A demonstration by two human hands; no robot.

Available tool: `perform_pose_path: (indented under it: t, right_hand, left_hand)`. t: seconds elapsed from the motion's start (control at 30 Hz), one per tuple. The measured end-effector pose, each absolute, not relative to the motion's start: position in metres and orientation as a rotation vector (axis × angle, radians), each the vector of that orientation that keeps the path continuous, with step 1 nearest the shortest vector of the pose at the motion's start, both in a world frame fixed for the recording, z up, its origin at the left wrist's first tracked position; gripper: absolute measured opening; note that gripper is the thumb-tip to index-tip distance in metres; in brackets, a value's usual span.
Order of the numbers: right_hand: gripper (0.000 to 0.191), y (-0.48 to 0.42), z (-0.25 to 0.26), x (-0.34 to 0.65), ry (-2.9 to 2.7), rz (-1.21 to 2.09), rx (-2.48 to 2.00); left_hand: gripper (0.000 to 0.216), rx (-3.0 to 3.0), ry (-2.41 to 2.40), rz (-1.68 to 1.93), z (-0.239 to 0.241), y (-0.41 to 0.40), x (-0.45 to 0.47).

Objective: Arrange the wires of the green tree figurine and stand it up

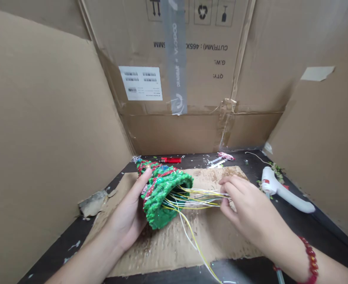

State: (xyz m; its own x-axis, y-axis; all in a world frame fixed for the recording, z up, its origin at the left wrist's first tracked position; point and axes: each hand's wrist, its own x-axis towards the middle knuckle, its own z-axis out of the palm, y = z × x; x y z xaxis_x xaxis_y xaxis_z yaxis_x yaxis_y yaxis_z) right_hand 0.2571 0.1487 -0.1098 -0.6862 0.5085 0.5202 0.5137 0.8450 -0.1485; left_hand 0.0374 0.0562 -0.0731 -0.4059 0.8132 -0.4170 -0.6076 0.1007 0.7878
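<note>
Green tree craft (160, 197) between cardboard walls (52, 118)

A cone-shaped Christmas tree of lumpy, glossy green plastic (162, 199) is wound with red bands and flecked with blue near its wide end, from which spreads a bundle of thin yellow and white wires (197, 199). Beneath it lies a sheet of plain brown corrugated cardboard (174, 252) on a black tabletop (58, 252) speckled with white scraps, with a bright red lighter (171, 160), a white hot-glue gun with red markings (280, 189) and a bracelet of glossy dark-red beads (311, 266) nearby. Behind, a brown cardboard box wall (43, 118) carries a white label with black barcodes (140, 83) and a strip of translucent grey tape with darker lettering (176, 59).
</note>
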Motion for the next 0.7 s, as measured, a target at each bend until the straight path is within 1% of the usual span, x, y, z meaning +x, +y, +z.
perform_pose_path:
  t: [0.1, 0.23, 0.43, 0.53, 0.63, 0.7]
  right_hand:
    - [0.009, 0.152, -0.108, 0.259, -2.504, -0.004, -0.828]
    - [0.006, 0.153, -0.104, 0.261, -2.533, 0.056, -0.969]
    - [0.006, 0.154, -0.101, 0.263, -2.604, 0.354, -1.087]
    - [0.007, 0.154, -0.098, 0.262, -2.625, 0.46, -1.065]
    - [0.011, 0.152, -0.093, 0.26, -2.64, 0.583, -1.017]
    - [0.01, 0.149, -0.09, 0.259, -2.641, 0.637, -1.004]
  left_hand:
    - [0.056, 0.229, 1.253, 1.6, -0.072, 0.058, 0.034]
    - [0.059, 0.253, 1.248, 1.613, -0.071, 0.058, 0.031]
    - [0.058, 0.284, 1.279, 1.659, -0.071, 0.059, 0.029]
    - [0.058, 0.317, 1.271, 1.667, -0.072, 0.06, 0.027]
    - [0.057, 0.332, 1.306, 1.685, -0.074, 0.062, 0.022]
    - [0.058, 0.334, 1.313, 1.709, -0.075, 0.063, 0.018]
